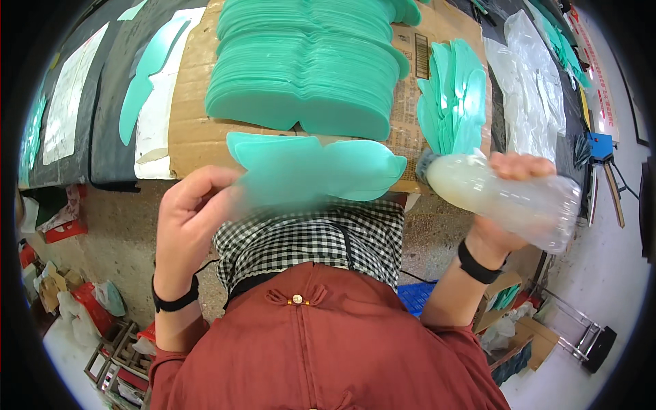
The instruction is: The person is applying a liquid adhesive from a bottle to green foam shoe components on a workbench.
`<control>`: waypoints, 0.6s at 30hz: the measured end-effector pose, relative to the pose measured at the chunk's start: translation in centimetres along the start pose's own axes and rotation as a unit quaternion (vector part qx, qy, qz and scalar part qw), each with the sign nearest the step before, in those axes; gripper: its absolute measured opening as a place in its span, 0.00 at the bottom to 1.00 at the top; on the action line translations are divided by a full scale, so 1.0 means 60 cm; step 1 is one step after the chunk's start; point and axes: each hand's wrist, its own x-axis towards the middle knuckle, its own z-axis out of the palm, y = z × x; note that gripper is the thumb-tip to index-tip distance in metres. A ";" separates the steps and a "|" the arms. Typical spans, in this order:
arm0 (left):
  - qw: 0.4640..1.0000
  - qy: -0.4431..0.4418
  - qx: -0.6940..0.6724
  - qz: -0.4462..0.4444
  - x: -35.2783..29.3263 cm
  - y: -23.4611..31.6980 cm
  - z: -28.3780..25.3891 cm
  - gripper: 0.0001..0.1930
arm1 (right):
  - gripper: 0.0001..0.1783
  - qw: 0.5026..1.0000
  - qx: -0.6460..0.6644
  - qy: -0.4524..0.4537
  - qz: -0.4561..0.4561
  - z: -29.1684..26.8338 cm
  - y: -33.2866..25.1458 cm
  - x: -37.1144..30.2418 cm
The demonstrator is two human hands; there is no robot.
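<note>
My left hand pinches the near left edge of a thin green winged sheet, partly smeared by motion. Another layer of the same green shows under its right part, at the table's near edge. In my right hand is a clear plastic bottle with whitish contents, tipped so its dark bristly end points left toward the sheet. Beyond them stands a tall stack of similar green sheets on brown cardboard.
A loose pile of green pieces lies right of the stack, beside crumpled clear plastic. To the left, one green piece rests on white paper. A blue crate sits below the table, and a checked cloth covers my lap.
</note>
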 end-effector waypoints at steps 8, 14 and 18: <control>0.865 -0.019 0.301 0.401 0.050 0.024 -0.028 0.14 | 0.18 0.993 0.110 0.043 0.012 -0.023 -0.081 0.003; 0.842 0.029 0.328 0.428 0.079 -0.034 -0.043 0.17 | 0.12 0.981 0.179 -0.021 0.075 0.017 -0.060 0.014; 0.829 0.087 0.384 0.398 0.086 -0.050 -0.053 0.16 | 0.29 0.978 0.139 -0.107 0.115 0.064 -0.005 0.018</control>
